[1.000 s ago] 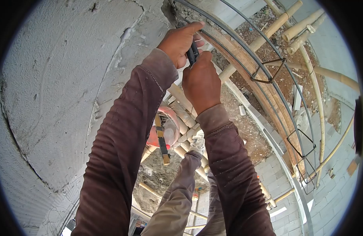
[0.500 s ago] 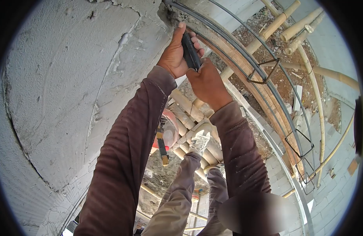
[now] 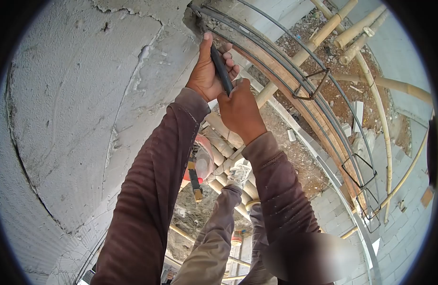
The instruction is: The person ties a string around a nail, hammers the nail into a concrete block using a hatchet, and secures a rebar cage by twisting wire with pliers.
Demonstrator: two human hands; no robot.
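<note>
A dark, bar-like tool (image 3: 221, 69) lies slanted between my two hands, its upper end by the hole in the wall where the steel bars enter. My left hand (image 3: 205, 71) cups it from the left, thumb pointing up and fingertips curled on the far side. Lower down, my right hand (image 3: 242, 110) is wrapped round the tool's lower end. Long curved steel bars (image 3: 295, 66) with wire stirrups run over a curved wooden board (image 3: 276, 71) to the right of my hands. What the tool's upper tip touches is too small to tell.
A rough grey wall (image 3: 76, 95) fills the left side. Bamboo poles (image 3: 323, 35) cross at the upper right. Below my hands are a red bucket (image 3: 205, 159), a wooden-handled tool (image 3: 195, 179), and my shoe (image 3: 239, 172) on bamboo poles. A blurred patch covers part of my right sleeve.
The left hand has turned from a tight grasp to a more open, thumb-up hold. Both hands and the dark tool have shifted slightly left since the last frame, and more of the tool shows.
</note>
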